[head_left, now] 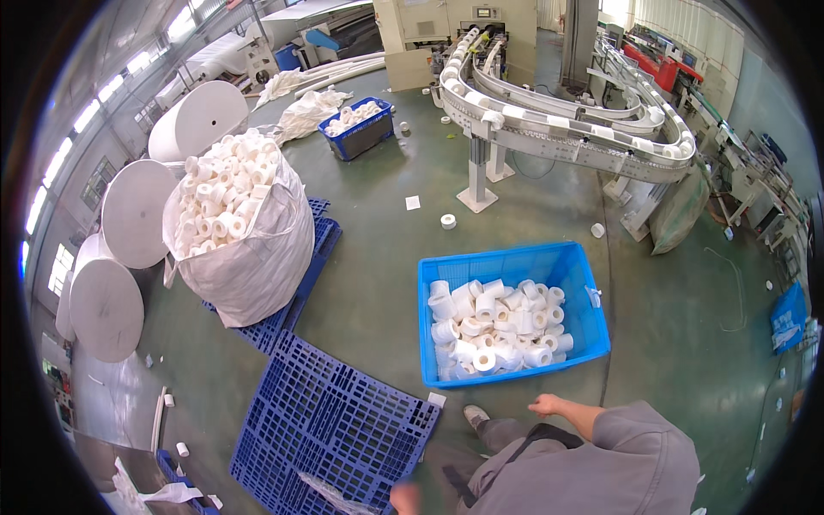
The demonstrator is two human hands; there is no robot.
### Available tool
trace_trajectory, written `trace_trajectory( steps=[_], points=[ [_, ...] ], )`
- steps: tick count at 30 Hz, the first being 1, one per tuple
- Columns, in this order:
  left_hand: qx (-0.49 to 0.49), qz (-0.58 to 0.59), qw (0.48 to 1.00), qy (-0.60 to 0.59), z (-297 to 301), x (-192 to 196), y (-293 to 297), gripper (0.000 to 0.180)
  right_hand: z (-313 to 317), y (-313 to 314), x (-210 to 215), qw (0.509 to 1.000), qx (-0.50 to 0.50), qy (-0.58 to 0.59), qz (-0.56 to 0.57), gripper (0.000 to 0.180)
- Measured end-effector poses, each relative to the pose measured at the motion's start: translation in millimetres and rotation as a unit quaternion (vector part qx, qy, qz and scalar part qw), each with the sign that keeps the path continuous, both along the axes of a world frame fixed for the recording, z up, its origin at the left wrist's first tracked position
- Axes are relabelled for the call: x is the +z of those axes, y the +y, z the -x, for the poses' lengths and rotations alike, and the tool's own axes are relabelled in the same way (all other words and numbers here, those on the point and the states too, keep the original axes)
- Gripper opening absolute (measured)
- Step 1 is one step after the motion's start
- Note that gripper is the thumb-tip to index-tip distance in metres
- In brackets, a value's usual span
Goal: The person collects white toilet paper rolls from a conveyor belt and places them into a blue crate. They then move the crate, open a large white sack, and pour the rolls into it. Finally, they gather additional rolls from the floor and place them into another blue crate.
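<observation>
Three containers hold white paper rolls [485,360]: the light-blue plastic crate [592,339], the white bulk bag [253,287] and the blue bin [359,141]. The crate sits just ahead of the right hand [544,405], clear of its inward-curled fingers. The left hand [404,498] is blurred beside the slatted pallet [336,419]; its finger state cannot be determined. A curved conveyor [549,133] stands beyond.

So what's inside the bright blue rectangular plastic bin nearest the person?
Inside the bright blue rectangular plastic bin, many small white paper rolls lie jumbled at various angles. Whatever is beneath the top ones is covered and can't be seen.
</observation>
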State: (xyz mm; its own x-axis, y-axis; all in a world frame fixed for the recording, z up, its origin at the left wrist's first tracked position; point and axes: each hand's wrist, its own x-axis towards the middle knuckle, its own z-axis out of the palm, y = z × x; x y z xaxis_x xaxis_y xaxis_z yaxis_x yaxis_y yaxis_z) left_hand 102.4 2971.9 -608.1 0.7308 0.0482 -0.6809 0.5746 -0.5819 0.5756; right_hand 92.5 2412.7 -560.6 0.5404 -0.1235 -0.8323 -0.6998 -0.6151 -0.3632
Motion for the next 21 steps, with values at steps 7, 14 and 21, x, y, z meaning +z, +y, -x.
trace_trajectory(
  steps=[7,14,21],
  points=[
    [0.285,0.369,0.859,0.21,-168,-7,-11,0.058,-185,47,12,0.995,-0.041,-0.05,-0.075,0.045],
    [0.055,0.132,0.941,0.306,-367,16,-36,0.052,-409,97,2,0.944,-0.154,-0.214,-0.198,0.04],
    [0.196,0.149,0.962,0.121,-649,-48,59,0.036,-611,104,28,0.985,-0.109,-0.125,-0.034,0.047]
  ],
)
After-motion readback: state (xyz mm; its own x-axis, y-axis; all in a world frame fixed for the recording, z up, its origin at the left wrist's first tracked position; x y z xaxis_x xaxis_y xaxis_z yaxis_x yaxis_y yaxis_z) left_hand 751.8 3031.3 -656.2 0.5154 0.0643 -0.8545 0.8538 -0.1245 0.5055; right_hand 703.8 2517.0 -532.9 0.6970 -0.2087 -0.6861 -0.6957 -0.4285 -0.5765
